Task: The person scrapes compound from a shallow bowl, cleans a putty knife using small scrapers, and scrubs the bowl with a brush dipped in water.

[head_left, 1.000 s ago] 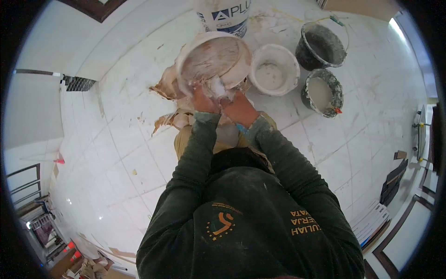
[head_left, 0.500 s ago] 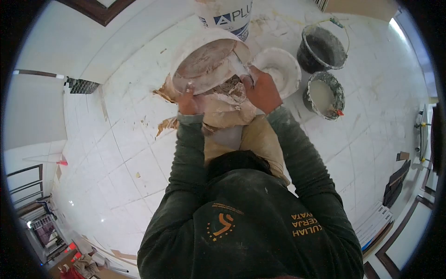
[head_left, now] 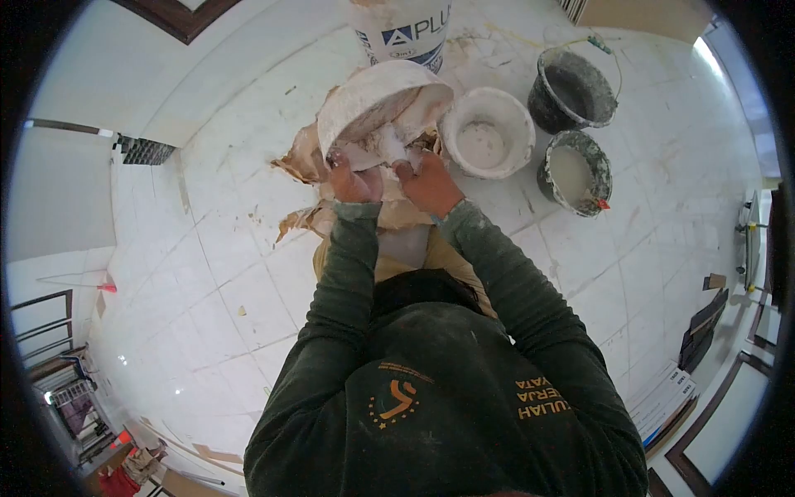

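Observation:
A white, powder-coated basin (head_left: 352, 103) is tilted on its side over a torn brown paper bag (head_left: 302, 157). My left hand (head_left: 354, 180) is closed on the basin's near rim. My right hand (head_left: 431, 184) is closed beside the basin's opening, above the bag's mouth. White material (head_left: 391, 142) shows just beyond its fingertips; whatever the fingers grip is hidden. To the right stands a white bucket (head_left: 520, 141) with pale residue inside.
A large printed white bucket (head_left: 406, 37) stands behind the basin. At the right are a black bucket (head_left: 542, 103) and a smaller dark bucket (head_left: 603, 178) holding cloudy liquid. Scraps lie on the tiled floor (head_left: 240, 257).
The basin has shifted slightly right and tipped further over. My right hand has moved left and down, away from the white bucket, and white material now shows in the basin's mouth.

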A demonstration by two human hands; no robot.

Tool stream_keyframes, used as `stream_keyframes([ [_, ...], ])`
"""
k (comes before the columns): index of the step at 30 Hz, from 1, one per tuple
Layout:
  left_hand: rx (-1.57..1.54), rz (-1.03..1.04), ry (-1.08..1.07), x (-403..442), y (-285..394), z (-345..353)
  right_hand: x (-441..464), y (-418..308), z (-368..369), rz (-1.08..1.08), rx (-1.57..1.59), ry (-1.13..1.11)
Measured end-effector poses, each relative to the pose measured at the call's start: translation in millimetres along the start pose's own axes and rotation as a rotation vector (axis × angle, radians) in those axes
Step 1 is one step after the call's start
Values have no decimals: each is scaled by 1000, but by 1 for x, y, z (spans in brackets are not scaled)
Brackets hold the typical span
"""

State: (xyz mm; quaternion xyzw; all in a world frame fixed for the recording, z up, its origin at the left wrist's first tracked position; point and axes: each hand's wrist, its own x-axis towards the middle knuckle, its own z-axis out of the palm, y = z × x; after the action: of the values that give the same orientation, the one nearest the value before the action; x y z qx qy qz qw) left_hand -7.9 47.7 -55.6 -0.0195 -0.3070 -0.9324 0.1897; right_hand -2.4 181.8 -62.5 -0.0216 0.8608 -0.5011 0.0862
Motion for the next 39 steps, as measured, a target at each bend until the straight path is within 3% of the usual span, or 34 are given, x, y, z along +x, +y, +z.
stream_keyframes([
  [4,100,-15,71,1,9,4,0,-27,-19,108,-11,-215],
  [6,23,32,2,3,15,7,6,-31,-33,-222,-223,-145],
  [7,20,32,6,4,18,11,12,-32,-37,-221,-227,-148],
  [8,19,31,1,3,21,15,19,-33,-41,-174,-242,40],
  [10,18,31,-1,1,22,16,18,-40,-58,-163,-261,67],
  [14,130,14,134,-2,-2,-6,3,-37,-24,-105,-177,58],
  [15,167,-15,149,-2,-8,-13,-4,-27,-7,-354,-143,83],
  [17,74,-19,122,-5,1,-4,0,-5,15,-599,-106,109],
  [20,-24,-33,102,-4,12,7,6,-8,19,-429,-257,-217],
  [22,-45,-21,105,-2,16,15,-1,-66,-24,285,228,-440],
  [23,-74,-3,76,0,17,22,-2,-65,-26,282,228,-440],
  [25,-105,15,48,0,17,26,-4,-61,-30,21,290,-128],
  [29,-24,25,25,1,19,11,13,-26,-24,2,100,-147],
  [31,59,19,-6,7,31,-6,16,-11,-18,-348,-337,338],
  [32,163,-20,7,12,41,-13,16,-21,-28,-351,-334,336],
  [34,290,-107,10,23,60,-31,18,-42,-50,-262,-347,67],
  [39,159,-67,60,20,60,-10,26,-38,-44,-237,-436,43],
])
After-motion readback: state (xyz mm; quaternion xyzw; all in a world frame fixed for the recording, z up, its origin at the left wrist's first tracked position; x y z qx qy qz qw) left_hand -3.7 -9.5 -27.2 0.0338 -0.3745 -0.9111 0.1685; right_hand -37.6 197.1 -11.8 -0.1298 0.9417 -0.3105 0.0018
